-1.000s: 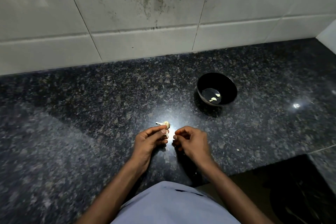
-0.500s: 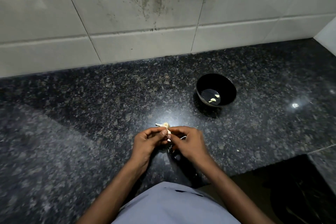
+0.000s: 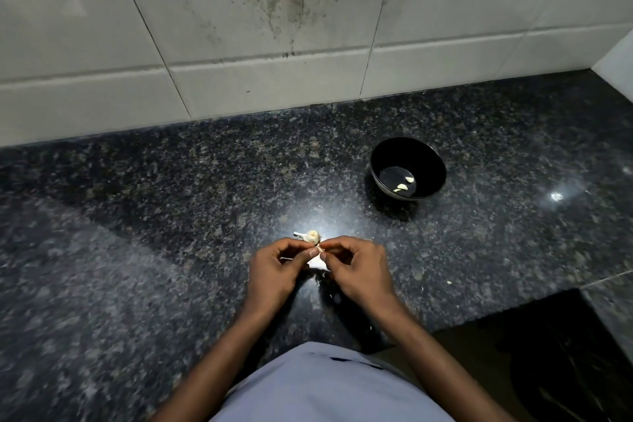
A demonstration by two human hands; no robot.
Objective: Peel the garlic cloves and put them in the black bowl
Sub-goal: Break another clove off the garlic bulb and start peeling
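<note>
while both hands meet just below the centre of the frame, the garlic clove point(image 3: 321, 250) sits pinched between their fingertips, only a pale sliver of it showing, so its long axis is hard to read; it seems to run across from one hand to the other. the left hand point(image 3: 274, 272) clamps it from the left side with thumb and forefinger, and the right hand point(image 3: 359, 267) closes on it from the right, fingers curled in as if picking at the skin. a pale scrap of skin point(image 3: 317, 262) shows just under the pinch, whether loose or attached i cannot tell.

touching distance above the fingertips, the remaining garlic head point(image 3: 310, 236) lies on the dark granite counter point(image 3: 171, 216), its stalk pointing left. up and to the right of the hands, well apart from them, stands the black bowl point(image 3: 435, 161) with two peeled cloves point(image 3: 404, 183) already at its bottom. a small fleck point(image 3: 449, 282) lies on the counter to the right of the right hand.

to my eye the peeling is under way and not done. the bowl lies on the right hand's side, so that hand is the nearer one to carry the clove up and right across open counter once the skin is off.
</note>
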